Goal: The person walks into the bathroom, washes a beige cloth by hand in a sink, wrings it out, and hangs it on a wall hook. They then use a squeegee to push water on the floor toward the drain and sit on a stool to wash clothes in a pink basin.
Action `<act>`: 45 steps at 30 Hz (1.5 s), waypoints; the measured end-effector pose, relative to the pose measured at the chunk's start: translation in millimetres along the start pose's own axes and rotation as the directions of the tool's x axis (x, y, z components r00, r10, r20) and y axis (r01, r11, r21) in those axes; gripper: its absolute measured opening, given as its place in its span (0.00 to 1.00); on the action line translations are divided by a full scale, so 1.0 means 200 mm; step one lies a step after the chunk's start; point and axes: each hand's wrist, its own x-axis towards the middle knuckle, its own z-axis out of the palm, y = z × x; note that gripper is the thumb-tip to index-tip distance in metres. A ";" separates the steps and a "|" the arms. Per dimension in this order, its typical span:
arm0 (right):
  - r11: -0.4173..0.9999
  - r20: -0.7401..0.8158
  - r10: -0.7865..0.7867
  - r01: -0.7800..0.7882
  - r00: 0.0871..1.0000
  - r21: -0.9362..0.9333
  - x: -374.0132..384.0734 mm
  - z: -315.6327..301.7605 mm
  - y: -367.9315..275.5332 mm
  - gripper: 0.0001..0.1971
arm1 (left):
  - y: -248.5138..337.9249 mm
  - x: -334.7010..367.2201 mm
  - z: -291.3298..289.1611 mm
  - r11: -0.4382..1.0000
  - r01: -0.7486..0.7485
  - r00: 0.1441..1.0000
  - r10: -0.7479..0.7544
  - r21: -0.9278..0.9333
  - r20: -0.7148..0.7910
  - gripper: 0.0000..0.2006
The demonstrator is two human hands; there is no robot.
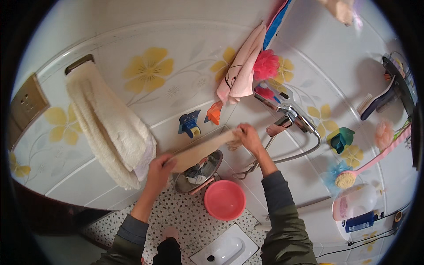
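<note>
A beige strip of thin cloth (pixel 201 152), its kind unclear, is stretched between my two hands. My left hand (pixel 159 172) pinches its lower left end. Farther right and a little higher, my right hand (pixel 250 139) grips the other end, with a short bunched piece hanging beside the fingers. Below the strip stands a grey basin (pixel 180 184) with dark and pale pieces of cloth (pixel 197 173) in it; the strip hides part of its far side. Close by on the speckled floor sits a pink plastic basin (pixel 225 200).
A cream towel (pixel 110 128) hangs on the left wall. Ahead are a pink towel (pixel 242 66), a chrome tap (pixel 291 115) with its hose, and blue and orange wall holders (pixel 190 124). Brushes and bottles (pixel 355 203) line the right. A squat toilet (pixel 227 247) lies near my feet.
</note>
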 end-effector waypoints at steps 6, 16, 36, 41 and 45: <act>0.910 -0.467 -0.060 -0.143 0.882 -0.388 0.56 0.40 -0.07 0.11 | -0.11 0.46 0.08 0.994 -0.089 0.885 0.049 -0.065 -0.464 0.11; 0.909 -0.334 0.352 -0.235 0.874 0.343 0.17 0.64 0.04 0.10 | -1.30 0.49 0.00 0.742 -0.107 0.970 0.225 0.662 -0.096 0.16; 0.737 0.551 0.666 -0.558 0.502 -0.382 -5.33 -0.91 0.66 0.05 | -0.62 -3.41 0.87 0.481 0.876 0.478 -0.864 0.024 -0.159 0.12; 0.776 0.763 0.549 -0.547 0.340 -0.315 -5.30 -0.94 0.54 0.14 | -0.43 -4.04 0.77 0.449 0.886 0.423 -0.886 -0.118 -0.190 0.13; 0.826 0.743 0.427 -0.557 0.515 -0.089 -5.52 -0.74 0.48 0.13 | -0.27 -4.19 0.88 0.443 0.894 0.425 -0.888 -0.073 -0.176 0.13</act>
